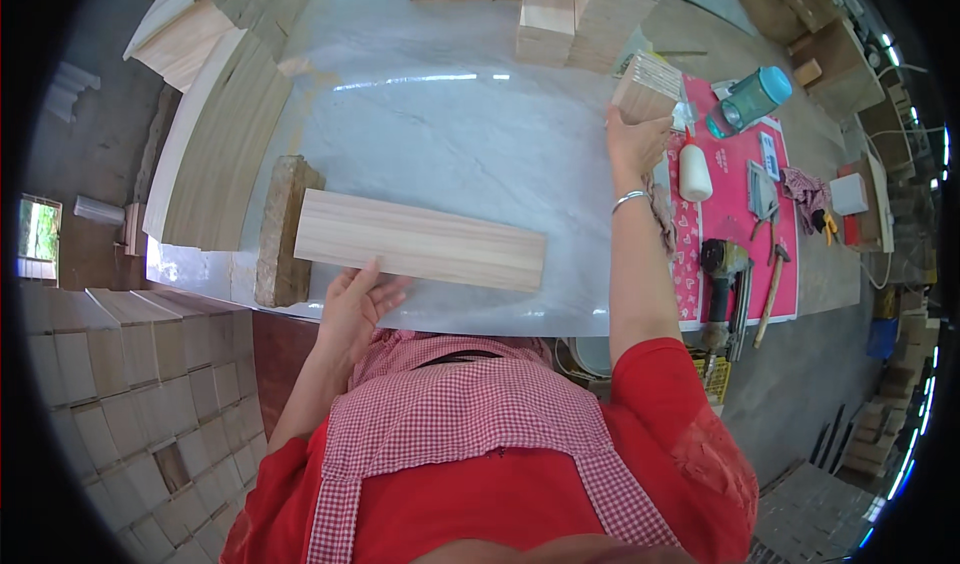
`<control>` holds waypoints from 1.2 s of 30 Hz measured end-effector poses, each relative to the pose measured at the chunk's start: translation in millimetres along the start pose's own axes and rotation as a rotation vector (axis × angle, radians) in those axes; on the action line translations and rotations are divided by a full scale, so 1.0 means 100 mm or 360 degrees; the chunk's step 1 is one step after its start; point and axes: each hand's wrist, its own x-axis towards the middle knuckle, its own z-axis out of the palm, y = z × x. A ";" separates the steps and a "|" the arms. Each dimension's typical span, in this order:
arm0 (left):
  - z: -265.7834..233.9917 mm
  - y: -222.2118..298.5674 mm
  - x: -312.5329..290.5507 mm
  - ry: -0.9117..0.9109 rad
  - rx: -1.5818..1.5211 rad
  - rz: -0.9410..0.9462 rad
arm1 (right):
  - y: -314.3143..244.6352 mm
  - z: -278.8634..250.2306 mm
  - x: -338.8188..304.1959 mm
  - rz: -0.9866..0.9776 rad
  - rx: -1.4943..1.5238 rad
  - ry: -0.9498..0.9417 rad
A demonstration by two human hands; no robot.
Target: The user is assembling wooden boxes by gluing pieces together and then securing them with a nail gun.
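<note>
A pale marble-topped table filled the middle of the view, with stacks of long wooden boards leaning along its left side and piles of short wooden blocks at its far edge. On the right lay a pink mat carrying a white glue bottle, a teal bottle, pliers and a hammer — a power tool sat at its near end. A flat wooden plank lay across the near part of the table, its left end resting on a rough stone-like block. The left hand lay at the plank's near edge, fingers spread open and touching the wood. The right hand reached far across — its fingers were closed around a small wooden block, held up just beside the pink mat's far corner. A silver bangle circled that wrist.
</note>
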 end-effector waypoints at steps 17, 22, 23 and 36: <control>1.27 -0.36 0.64 -0.0866 0.2878 0.1971 | 1.11 -1.18 -2.13 -0.0748 0.0690 -0.0389; 1.49 -0.44 0.79 -0.0952 0.3207 0.1534 | 1.10 -1.21 -2.19 -0.0924 0.0449 -0.0397; 1.49 -0.42 0.77 -0.0989 0.3147 0.1552 | 1.08 -1.19 -2.20 -0.0944 0.0463 -0.0404; 1.66 0.24 0.38 -0.1056 0.2591 0.1877 | 0.64 -0.79 -2.24 -0.0984 0.0628 -0.0523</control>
